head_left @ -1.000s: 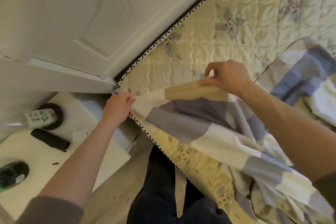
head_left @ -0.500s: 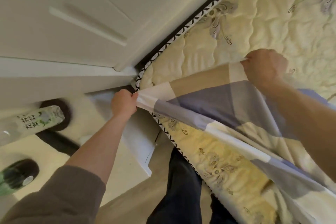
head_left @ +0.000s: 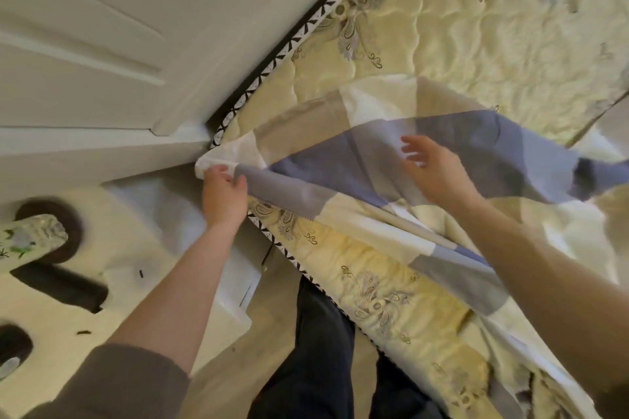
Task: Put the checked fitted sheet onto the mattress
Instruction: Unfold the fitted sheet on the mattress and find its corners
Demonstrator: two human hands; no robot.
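Note:
The checked fitted sheet [head_left: 357,160], in blue, beige and white squares, lies over the near corner of the quilted cream mattress [head_left: 459,31]. My left hand [head_left: 224,194] grips the sheet's corner edge right at the mattress corner, beside the headboard. My right hand [head_left: 432,170] hovers with fingers spread just above the blue part of the sheet, holding nothing. The rest of the sheet trails down to the lower right over the mattress side.
A white panelled headboard [head_left: 102,44] runs along the mattress. A white bedside table [head_left: 136,282] at the left carries a bottle [head_left: 30,238], a dark round object and a black bar. My dark trouser legs [head_left: 323,350] stand on the wooden floor between table and bed.
My right hand let go of the sheet's upper edge and drew back with fingers spread. My left hand kept its grip and pulled the corner closer to the mattress corner.

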